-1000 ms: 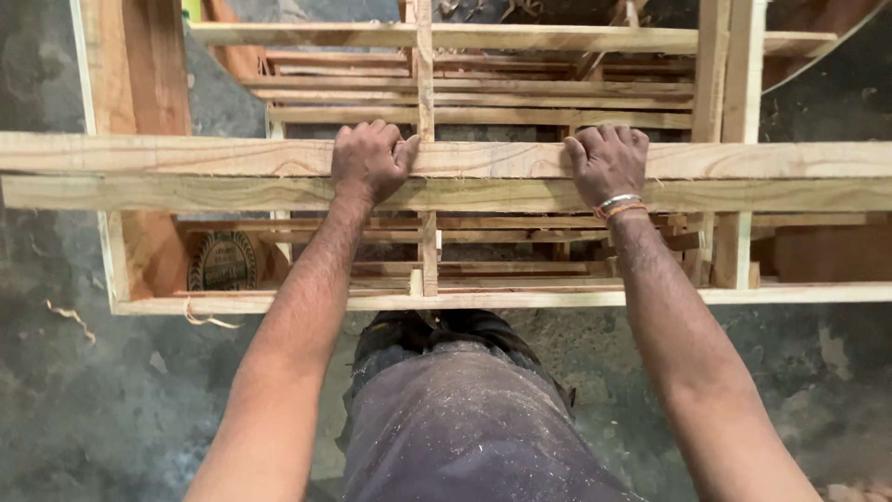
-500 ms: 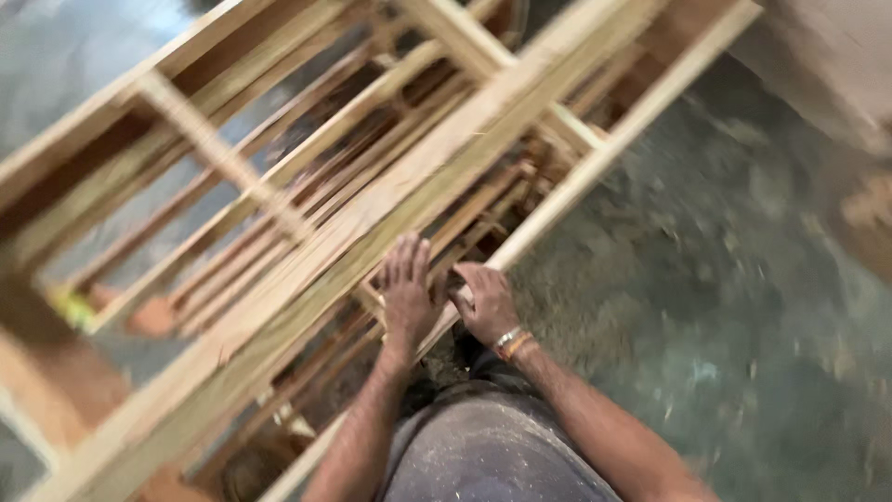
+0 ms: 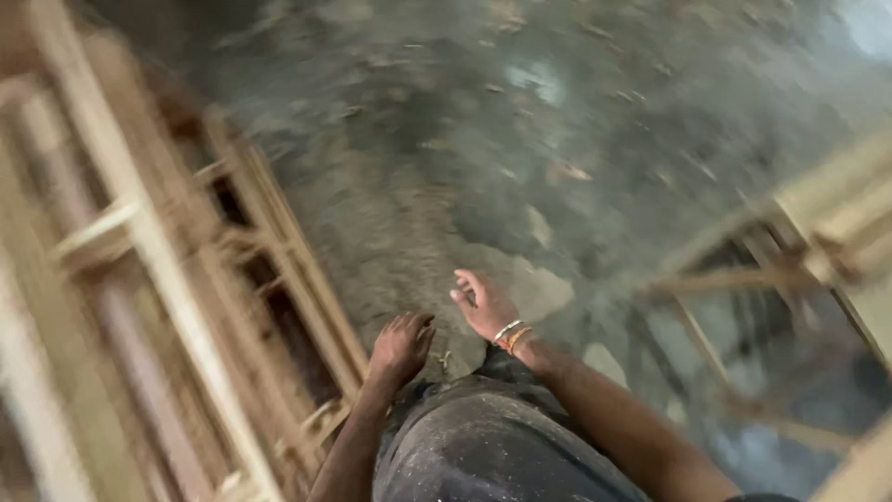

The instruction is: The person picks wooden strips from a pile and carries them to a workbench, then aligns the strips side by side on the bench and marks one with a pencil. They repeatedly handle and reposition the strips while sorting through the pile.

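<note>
The view is blurred by fast head motion. My left hand [image 3: 401,346] hangs free with its fingers loosely curled, just right of the wooden slatted frame [image 3: 149,279] and not touching it. My right hand [image 3: 483,305] is raised over the grey floor [image 3: 446,139], palm showing and fingers apart, with bangles on its wrist. Neither hand holds anything. My dusty dark trousers fill the bottom middle.
The stacked pale wooden frames take up the whole left side. Another wooden frame structure [image 3: 790,279] stands at the right. Between them lies rough grey concrete floor with scattered debris.
Both hands have come off the wooden frame. The view has swung right, so the frame now lies at the left and bare floor is ahead.
</note>
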Tool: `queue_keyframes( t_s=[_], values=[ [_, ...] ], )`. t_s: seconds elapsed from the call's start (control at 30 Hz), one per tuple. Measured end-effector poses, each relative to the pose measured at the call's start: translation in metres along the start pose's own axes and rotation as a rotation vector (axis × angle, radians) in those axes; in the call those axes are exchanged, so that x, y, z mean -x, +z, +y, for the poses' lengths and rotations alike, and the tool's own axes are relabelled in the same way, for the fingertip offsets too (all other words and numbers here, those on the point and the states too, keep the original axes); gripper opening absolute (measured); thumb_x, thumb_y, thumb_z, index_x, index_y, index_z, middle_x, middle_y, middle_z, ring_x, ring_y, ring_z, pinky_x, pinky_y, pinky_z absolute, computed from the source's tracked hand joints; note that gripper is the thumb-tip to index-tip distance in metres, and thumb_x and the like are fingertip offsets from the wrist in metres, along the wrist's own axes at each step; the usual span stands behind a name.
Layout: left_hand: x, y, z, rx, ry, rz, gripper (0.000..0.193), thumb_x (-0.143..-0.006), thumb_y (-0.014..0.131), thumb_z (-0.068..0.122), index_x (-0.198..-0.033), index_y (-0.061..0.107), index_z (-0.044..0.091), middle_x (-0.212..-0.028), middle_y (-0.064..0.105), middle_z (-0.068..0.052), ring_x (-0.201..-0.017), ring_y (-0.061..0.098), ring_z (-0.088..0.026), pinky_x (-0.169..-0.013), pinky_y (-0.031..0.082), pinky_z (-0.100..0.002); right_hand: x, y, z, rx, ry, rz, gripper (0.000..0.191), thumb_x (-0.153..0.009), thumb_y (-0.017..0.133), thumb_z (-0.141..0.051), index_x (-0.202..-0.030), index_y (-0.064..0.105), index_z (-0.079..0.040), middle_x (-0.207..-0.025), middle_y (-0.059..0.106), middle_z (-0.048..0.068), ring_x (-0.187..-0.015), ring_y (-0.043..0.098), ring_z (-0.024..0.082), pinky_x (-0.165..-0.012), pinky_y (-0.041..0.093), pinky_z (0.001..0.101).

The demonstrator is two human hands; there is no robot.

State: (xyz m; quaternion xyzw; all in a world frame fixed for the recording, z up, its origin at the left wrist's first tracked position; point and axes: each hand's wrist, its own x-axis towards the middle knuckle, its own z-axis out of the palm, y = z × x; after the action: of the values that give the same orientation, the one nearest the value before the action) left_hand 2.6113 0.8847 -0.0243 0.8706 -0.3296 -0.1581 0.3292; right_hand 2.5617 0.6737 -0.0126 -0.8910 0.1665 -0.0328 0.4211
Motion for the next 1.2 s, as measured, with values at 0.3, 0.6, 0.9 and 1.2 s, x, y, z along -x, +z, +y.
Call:
queue_keyframes(
  t_s=[0.3, 0.6, 0.9, 1.2],
  values=[
    [-0.161, 0.188, 0.192, 0.054, 0.41, -0.378, 0.024, -0.094, 0.066, 0.023, -0.114, 0.069, 0.01, -0.105, 0.072, -0.014, -0.099, 0.067, -0.036, -0.082, 0.054, -0.046, 0.076, -0.22, 0.188, -0.069, 0.278, 0.354, 0.039, -0.095, 0.065, -0.027, -0.128, 0.06, -0.006, -0.115, 0.069, 0.018, -0.102, 0.067, 0.037, -0.086, 0.055, 0.0452],
    [-0.273, 0.314, 0.355, 0.107, 0.519, -0.665, 0.024, -0.095, 0.065, 0.023, -0.115, 0.07, 0.011, -0.108, 0.073, -0.014, -0.096, 0.07, -0.034, -0.081, 0.056, -0.045, 0.107, -0.409, 0.316, -0.152, 0.6, 0.781, 0.036, -0.09, 0.068, -0.024, -0.122, 0.065, -0.007, -0.107, 0.071, 0.013, -0.094, 0.072, 0.028, -0.084, 0.058, 0.0379],
    [-0.383, 0.405, 0.456, 0.041, 0.779, -0.949, 0.025, -0.094, 0.063, 0.022, -0.114, 0.07, 0.009, -0.106, 0.072, -0.013, -0.1, 0.068, -0.034, -0.085, 0.054, -0.045, 0.123, -0.452, 0.376, -0.134, 0.869, 1.001, 0.033, -0.092, 0.067, -0.02, -0.122, 0.065, -0.005, -0.111, 0.069, 0.014, -0.094, 0.069, 0.033, -0.081, 0.056, 0.0422],
    [-0.442, 0.455, 0.601, 0.062, 0.939, -1.087, 0.022, -0.095, 0.062, 0.019, -0.114, 0.068, 0.009, -0.107, 0.072, -0.011, -0.101, 0.069, -0.032, -0.083, 0.055, -0.044, 0.167, -0.586, 0.472, 0.173, 1.062, 1.306, 0.031, -0.094, 0.067, -0.027, -0.119, 0.067, -0.008, -0.11, 0.072, 0.013, -0.097, 0.07, 0.032, -0.098, 0.05, 0.0486]
  ],
)
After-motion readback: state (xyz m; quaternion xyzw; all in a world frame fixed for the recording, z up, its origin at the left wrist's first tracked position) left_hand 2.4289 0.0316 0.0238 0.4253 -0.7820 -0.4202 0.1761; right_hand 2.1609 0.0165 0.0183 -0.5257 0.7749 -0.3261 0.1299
